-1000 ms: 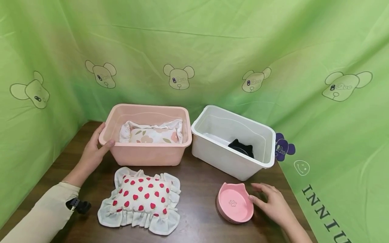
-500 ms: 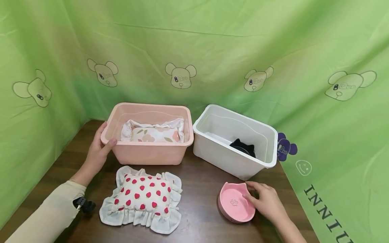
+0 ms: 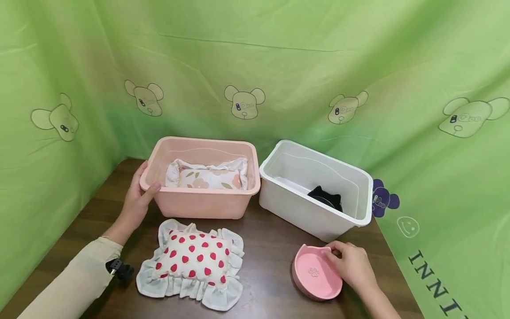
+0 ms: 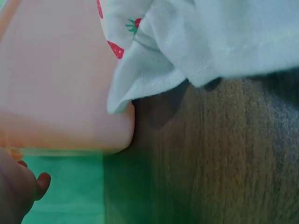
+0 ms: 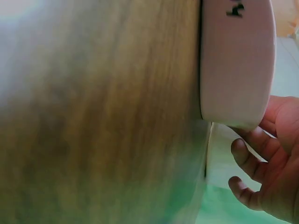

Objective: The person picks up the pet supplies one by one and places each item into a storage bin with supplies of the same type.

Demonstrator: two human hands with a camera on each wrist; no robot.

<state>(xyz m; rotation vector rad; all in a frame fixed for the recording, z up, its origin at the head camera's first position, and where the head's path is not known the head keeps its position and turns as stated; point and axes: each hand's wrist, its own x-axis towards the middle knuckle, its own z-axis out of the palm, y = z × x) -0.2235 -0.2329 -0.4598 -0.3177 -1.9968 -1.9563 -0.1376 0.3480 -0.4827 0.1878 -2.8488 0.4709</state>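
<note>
At the left of the table, my left hand grips the left end of a pink plastic bin, thumb on its front corner and fingers along the side. A floral cushion with a white ruffle lies inside. My right hand pinches the right rim of a pink cat-ear pet bowl, thumb over the inside and fingers outside. In the right wrist view the bowl's wall stands flat against the table, with the lower fingers off it. A strawberry-print cushion with ruffled edges lies in front of the pink bin.
A white bin stands angled to the right of the pink one, its left corner close to it. Inside it rests a black cat-ear bowl. Green printed cloth hangs behind and on both sides of the wooden table.
My right hand has moved in from beside the pink bowl and taken its rim between thumb and fingers. The left hand stays on the pink bin; the head view has shifted slightly.
</note>
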